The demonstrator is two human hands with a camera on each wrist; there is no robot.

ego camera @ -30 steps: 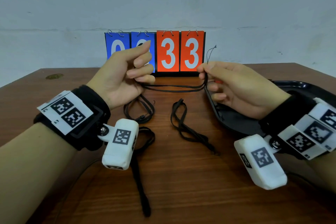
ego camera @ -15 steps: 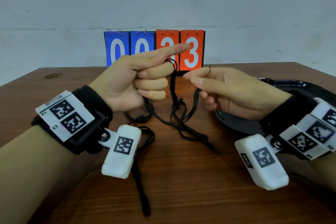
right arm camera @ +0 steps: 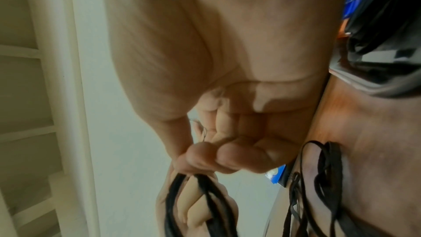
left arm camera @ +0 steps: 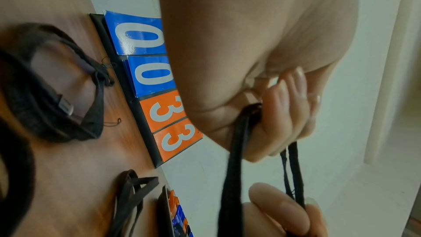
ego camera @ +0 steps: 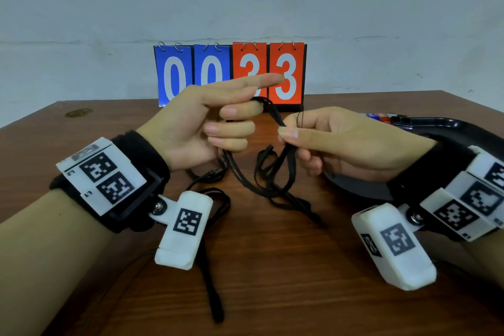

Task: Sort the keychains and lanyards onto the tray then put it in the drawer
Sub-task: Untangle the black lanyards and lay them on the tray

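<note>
A black lanyard (ego camera: 272,117) is held up between both hands above the table. My left hand (ego camera: 242,120) has its index finger pointing straight out, and its other fingers curl round the strap (left arm camera: 239,132). My right hand (ego camera: 286,131) pinches the same strap between thumb and forefinger (right arm camera: 205,192). Its loose strands hang down onto the wood (ego camera: 275,183). The black tray (ego camera: 447,124) lies at the right, partly hidden behind my right wrist. Coloured keychains (ego camera: 381,117) lie at its far edge.
Two more black lanyards lie on the wooden table: one under my left hand (ego camera: 204,176) and one running toward the front edge (ego camera: 214,289). A flip scoreboard (ego camera: 230,73) reading 0033 stands at the back against the wall.
A second ago the strap was stretched level between my hands. They have since come together, my left index finger has straightened, and the strap now hangs folded from both.
</note>
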